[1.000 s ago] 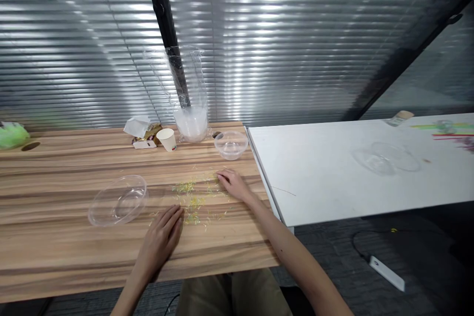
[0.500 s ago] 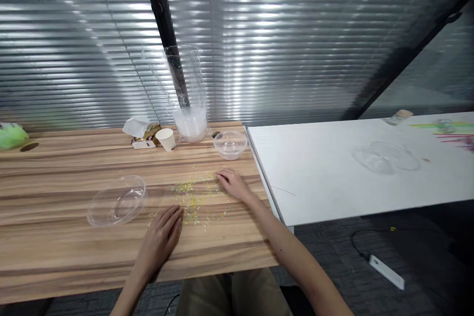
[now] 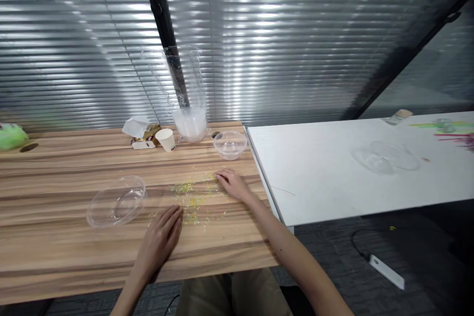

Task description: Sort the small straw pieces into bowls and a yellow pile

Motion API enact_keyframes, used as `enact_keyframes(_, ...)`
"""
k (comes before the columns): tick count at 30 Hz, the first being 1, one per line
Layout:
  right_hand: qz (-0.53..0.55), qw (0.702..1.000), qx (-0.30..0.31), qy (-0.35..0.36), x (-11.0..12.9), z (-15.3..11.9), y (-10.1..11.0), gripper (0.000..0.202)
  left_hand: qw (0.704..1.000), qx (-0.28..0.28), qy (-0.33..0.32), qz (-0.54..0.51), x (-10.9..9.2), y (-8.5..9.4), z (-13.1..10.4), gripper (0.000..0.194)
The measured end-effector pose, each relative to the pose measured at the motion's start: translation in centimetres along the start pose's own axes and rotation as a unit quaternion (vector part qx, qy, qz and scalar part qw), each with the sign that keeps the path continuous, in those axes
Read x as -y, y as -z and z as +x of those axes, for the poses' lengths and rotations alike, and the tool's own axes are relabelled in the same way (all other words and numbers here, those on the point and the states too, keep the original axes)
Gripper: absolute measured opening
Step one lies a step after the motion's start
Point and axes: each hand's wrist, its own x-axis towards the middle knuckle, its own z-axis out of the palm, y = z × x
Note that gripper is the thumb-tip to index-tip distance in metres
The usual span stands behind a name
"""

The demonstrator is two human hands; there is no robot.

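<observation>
A loose scatter of thin yellow and pale green bits [image 3: 193, 201] lies on the wood-grain table [image 3: 55, 256]. At its near left edge rests my left hand [image 3: 165, 232], fingers stretched out and side by side, with nothing seen in it. My right hand [image 3: 233, 185] lies low at the far right edge of the bits; its fingers reach left with the tips at the table, and no held thing shows. Left of my left hand is a clear plastic bowl or lid [image 3: 126, 205]. Beyond my right hand stands a clear plastic bowl [image 3: 230, 145].
Along the back are a tissue box [image 3: 144, 140], a paper cup [image 3: 166, 139] and a clear bag of white cups or bowls [image 3: 191, 123]. A white table [image 3: 314, 197] adjoins on the right, bearing clear plastic pieces [image 3: 385, 157]. A power strip [image 3: 387, 271] lies on the floor.
</observation>
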Motion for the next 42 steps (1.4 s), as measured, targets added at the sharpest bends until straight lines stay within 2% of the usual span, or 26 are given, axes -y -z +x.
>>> enact_keyframes(17,-0.001,1.0,-0.001,0.001,0.2,-0.1,0.09,0.021,1.0,-0.002,-0.002,0.003,-0.06,0.12,0.02,0.03)
enact_keyframes(26,-0.002,1.0,-0.005,0.006,-0.04,0.0,-0.1,0.02,0.999,-0.022,-0.035,0.0,-0.35,0.44,0.3,0.026)
enact_keyframes(42,0.005,1.0,-0.007,0.001,-0.48,0.04,-0.41,0.021,0.999,-0.015,-0.04,-0.009,-0.48,0.81,0.18,0.025)
